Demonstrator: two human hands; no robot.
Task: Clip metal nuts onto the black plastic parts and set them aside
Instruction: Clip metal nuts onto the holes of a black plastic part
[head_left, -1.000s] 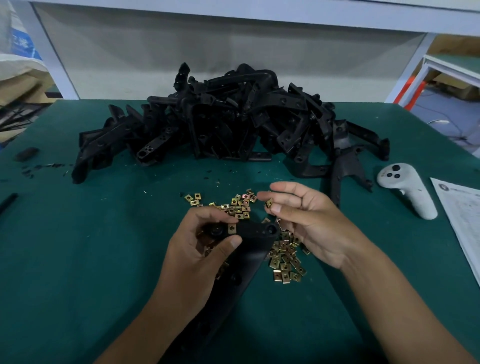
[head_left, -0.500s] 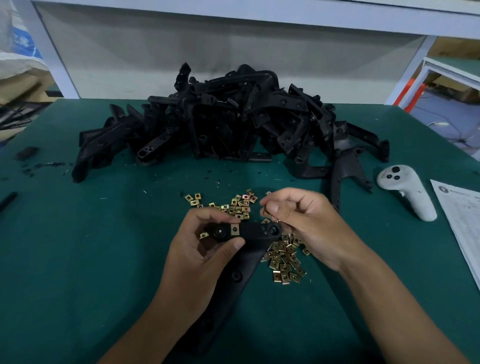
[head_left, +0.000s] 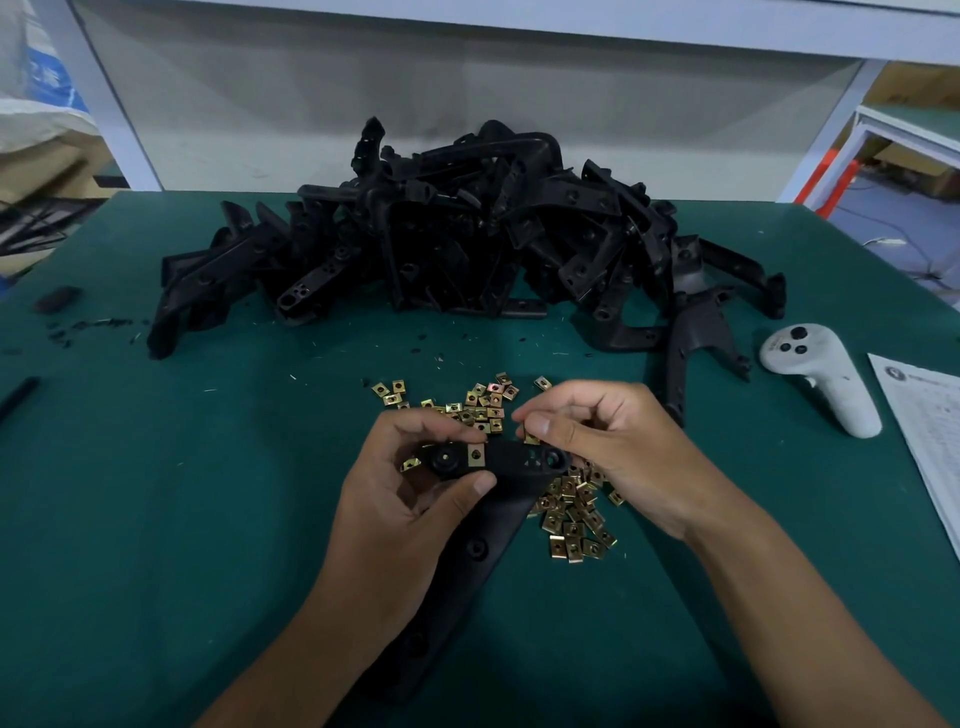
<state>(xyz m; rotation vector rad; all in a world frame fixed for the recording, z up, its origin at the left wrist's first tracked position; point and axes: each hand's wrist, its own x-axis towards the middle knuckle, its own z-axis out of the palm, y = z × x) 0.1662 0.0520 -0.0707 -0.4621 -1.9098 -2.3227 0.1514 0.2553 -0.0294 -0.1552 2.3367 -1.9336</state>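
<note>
The left hand (head_left: 410, 499) gripped the black plastic part (head_left: 511, 462) over the green bench (head_left: 156, 519); right hand (head_left: 613, 447) fingers (head_left: 540, 425) pinched a metal nut (head_left: 531, 438) against its top edge, loose nuts (head_left: 571, 525) just beneath

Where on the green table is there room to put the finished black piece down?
Bare mat left of the left hand, below the black parts pile. Crowded: loose nuts around both hands; controller and paper at right.

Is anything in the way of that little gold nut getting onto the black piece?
Nothing visible. The right hand pinches the nut right at the top edge of the black part, which the left hand holds.
</note>
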